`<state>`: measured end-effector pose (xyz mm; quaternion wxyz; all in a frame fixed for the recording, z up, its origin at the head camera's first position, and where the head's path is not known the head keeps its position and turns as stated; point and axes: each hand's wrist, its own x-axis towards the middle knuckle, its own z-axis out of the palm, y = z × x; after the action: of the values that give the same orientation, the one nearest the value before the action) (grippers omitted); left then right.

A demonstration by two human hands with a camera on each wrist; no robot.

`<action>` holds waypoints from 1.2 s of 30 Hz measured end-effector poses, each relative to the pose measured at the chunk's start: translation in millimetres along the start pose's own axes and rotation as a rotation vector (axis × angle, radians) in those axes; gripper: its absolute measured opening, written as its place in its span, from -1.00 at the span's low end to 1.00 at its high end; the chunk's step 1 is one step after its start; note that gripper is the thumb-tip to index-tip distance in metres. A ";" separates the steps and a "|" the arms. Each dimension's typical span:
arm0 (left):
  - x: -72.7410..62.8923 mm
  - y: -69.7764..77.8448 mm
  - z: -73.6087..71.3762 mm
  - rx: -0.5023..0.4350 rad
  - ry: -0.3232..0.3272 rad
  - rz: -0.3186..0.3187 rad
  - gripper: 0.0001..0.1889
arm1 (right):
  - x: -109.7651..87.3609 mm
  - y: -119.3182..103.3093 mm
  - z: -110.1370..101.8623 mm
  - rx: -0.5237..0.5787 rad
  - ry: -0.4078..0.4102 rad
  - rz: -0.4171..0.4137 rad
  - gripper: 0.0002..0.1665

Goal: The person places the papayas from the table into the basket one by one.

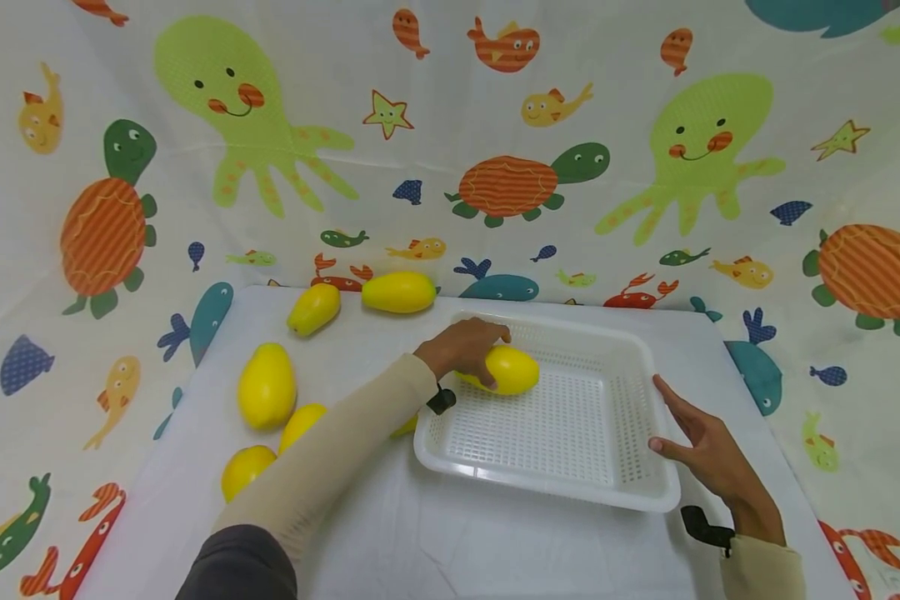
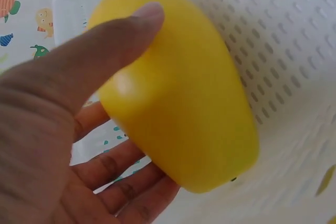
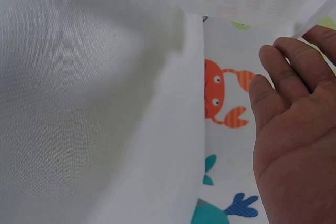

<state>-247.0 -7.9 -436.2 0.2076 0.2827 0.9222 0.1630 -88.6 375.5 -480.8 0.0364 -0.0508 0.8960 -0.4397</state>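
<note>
My left hand (image 1: pixel 467 346) holds a yellow mango (image 1: pixel 516 372) over the left part of a white perforated plastic basket (image 1: pixel 570 421). In the left wrist view the thumb (image 2: pixel 118 43) lies across the mango's smooth upper side, with the other fingers along its far side and underneath. The mango's narrower end has a small dark spot. My right hand (image 1: pixel 708 450) touches the basket's right rim, thumb and fingers spread. The right wrist view shows its fairly straight fingers (image 3: pixel 291 74) by the basket's outer edge.
Several yellow fruits lie left of the basket, among them a large one (image 1: pixel 267 387), a smaller one (image 1: pixel 246 472) and two at the back, a left one (image 1: pixel 314 309) and a right one (image 1: pixel 399 292). One, partly hidden, is beside the basket's left edge. A sea-animal print curtain (image 1: pixel 435 100) hangs behind the white table (image 1: pixel 495 542).
</note>
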 end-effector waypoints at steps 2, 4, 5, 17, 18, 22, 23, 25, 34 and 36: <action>-1.2 0.7 -0.1 -0.003 -0.001 0.019 -0.13 | -0.9 1.6 0.1 0.004 0.000 -0.009 0.13; -3.5 1.9 -1.4 0.002 0.004 0.042 -0.12 | -1.4 2.8 0.0 0.007 -0.001 -0.011 0.13; -4.9 2.6 -2.4 0.004 0.009 0.054 -0.11 | -1.5 3.1 0.0 0.007 -0.002 -0.011 0.13; -33.6 3.0 -25.1 -0.089 0.122 0.143 -0.17 | -1.3 1.8 -2.0 -0.018 0.001 0.012 0.17; -35.3 1.8 -27.0 -0.093 0.138 0.150 -0.17 | -1.1 2.5 -2.2 -0.020 0.001 0.010 0.16; -41.1 -5.1 -33.9 -0.146 0.192 0.157 -0.18 | -0.4 4.5 -2.5 -0.021 0.006 0.007 0.16; -42.3 -7.6 -35.2 -0.166 0.199 0.152 -0.18 | -0.3 4.6 -2.4 -0.020 0.006 0.009 0.16; -43.7 -14.1 -37.2 -0.204 0.214 0.144 -0.19 | 0.0 4.3 -2.4 -0.014 0.007 0.011 0.17; -47.2 -47.7 -47.0 -0.263 0.327 0.111 -0.21 | 0.8 2.6 -0.7 0.003 0.005 0.012 0.17; -48.1 -54.7 -48.6 -0.281 0.339 0.089 -0.21 | 0.6 2.3 -0.8 0.006 0.002 0.014 0.17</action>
<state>-258.6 -88.3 -403.3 0.0797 0.2599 0.8988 0.3439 -89.4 377.4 -482.2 0.0387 -0.0440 0.8951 -0.4421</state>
